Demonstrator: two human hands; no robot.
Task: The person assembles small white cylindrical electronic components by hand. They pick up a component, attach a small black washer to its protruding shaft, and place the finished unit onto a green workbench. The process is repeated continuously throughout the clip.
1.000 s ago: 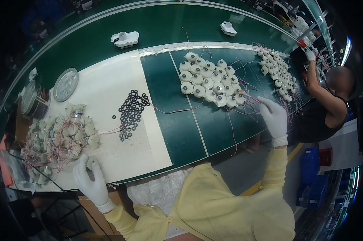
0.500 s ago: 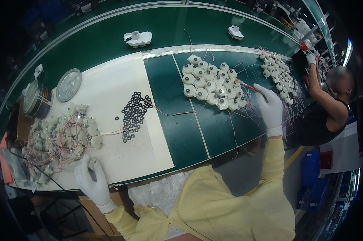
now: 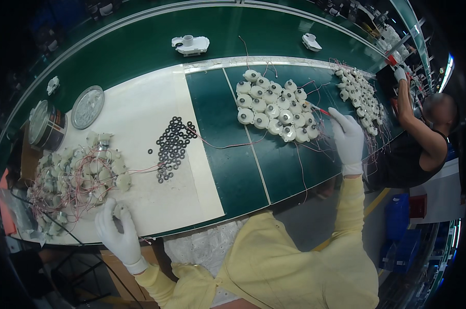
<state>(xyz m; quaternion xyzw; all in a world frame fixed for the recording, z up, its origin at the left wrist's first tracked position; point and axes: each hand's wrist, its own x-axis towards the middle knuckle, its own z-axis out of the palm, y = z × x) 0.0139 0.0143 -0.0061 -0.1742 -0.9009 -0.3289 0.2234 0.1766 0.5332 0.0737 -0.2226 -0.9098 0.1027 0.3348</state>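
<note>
Head view: right fingers (image 3: 336, 114) clamp a pale-tipped red tool (image 3: 322, 111); left fingers (image 3: 108, 212) pinch a cream part (image 3: 120, 209).

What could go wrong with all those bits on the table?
The pink wires at the left are tangled, so pulling one might drag others along.
Another wire reaches the black rings, so a tug on it could scatter them.
The right hand holds a red tool close to tightly packed white parts; a slip might knock some out of place.
</note>
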